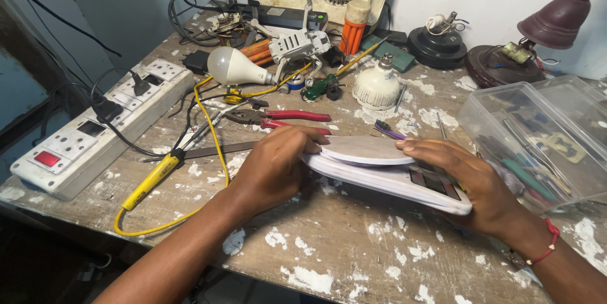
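A flat white digital scale (379, 174) with a round grey platform and a dark display panel lies tilted on the paint-flecked wooden bench (341, 247). My left hand (272, 168) grips its left edge, fingers curled over the top. My right hand (461, 174) rests on its right side, fingers laid across the platform's rim near the display. A red thread sits on my right wrist.
Red-handled pliers (278, 116), a yellow soldering iron (152, 180) with yellow cord, a white bulb (231, 67) and a small white drone (297, 44) lie behind. A white power strip (95, 130) sits at left. A clear plastic box (537, 139) of tools stands at right.
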Motion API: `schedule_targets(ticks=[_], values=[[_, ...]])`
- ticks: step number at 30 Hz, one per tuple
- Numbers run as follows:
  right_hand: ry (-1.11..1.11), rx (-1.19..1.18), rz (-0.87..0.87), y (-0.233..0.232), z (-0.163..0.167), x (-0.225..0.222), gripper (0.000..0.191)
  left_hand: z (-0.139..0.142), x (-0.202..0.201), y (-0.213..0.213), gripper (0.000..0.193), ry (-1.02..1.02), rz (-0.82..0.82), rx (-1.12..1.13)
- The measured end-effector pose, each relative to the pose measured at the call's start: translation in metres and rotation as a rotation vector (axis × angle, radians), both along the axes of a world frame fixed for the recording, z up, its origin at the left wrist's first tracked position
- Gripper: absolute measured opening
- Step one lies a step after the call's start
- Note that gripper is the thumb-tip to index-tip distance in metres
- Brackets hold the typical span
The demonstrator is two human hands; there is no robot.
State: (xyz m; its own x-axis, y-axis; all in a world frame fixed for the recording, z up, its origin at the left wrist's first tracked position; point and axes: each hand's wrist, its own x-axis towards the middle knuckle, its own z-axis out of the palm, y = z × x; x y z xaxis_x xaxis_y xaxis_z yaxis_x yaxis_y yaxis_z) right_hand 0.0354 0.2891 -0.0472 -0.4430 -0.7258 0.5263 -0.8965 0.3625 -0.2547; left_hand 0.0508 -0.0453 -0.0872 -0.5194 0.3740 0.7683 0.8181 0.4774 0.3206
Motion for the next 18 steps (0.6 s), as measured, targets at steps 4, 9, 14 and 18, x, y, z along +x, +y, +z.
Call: schedule_targets(ticks=[4, 9, 14, 18], values=[[0.019, 0.004, -0.011, 0.0000, -0.0022, 0.0021, 0.059, -0.0018, -0.0008, -0.0015, 0.032, 0.072, 0.019, -0.045], [0.008, 0.006, -0.006, -0.0033, 0.0006, 0.0005, 0.059, -0.0005, -0.0023, -0.0032, 0.033, 0.055, 0.025, -0.067], [0.111, 0.006, -0.005, -0.0033, 0.0033, 0.0004, 0.061, 0.0011, -0.0016, -0.0037, 0.028, 0.142, 0.021, -0.093], [0.107, 0.045, 0.003, -0.0032, 0.0039, 0.0008, 0.054, 0.0016, 0.0007, -0.0041, 0.018, 0.201, 0.028, -0.183]])
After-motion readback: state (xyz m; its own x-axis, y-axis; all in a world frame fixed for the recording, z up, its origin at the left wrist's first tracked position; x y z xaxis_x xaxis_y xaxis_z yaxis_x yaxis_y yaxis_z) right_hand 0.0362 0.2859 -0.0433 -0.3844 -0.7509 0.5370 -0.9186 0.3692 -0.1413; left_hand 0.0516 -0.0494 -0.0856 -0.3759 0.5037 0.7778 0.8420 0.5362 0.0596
